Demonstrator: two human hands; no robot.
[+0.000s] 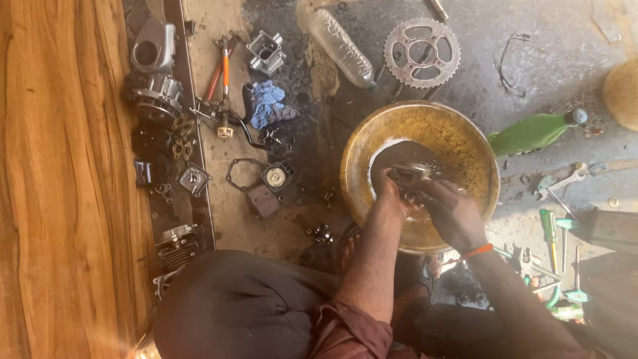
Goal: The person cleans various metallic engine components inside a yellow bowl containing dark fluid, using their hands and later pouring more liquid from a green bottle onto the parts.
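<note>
Gripping a small metal part [409, 174] over the basin [465, 143] at centre frame, both the left hand [392, 196] and right hand [446, 211] close tightly, and oily fingers could let it slip.

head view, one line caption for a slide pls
Both hands, left and right, hold a small metal part over a dirty round basin.

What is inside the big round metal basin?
The basin holds dark liquid. Left hand and right hand grip a small metal part over it; its underside and the bottom are hidden.

No packages, labels, signs or screens
</note>
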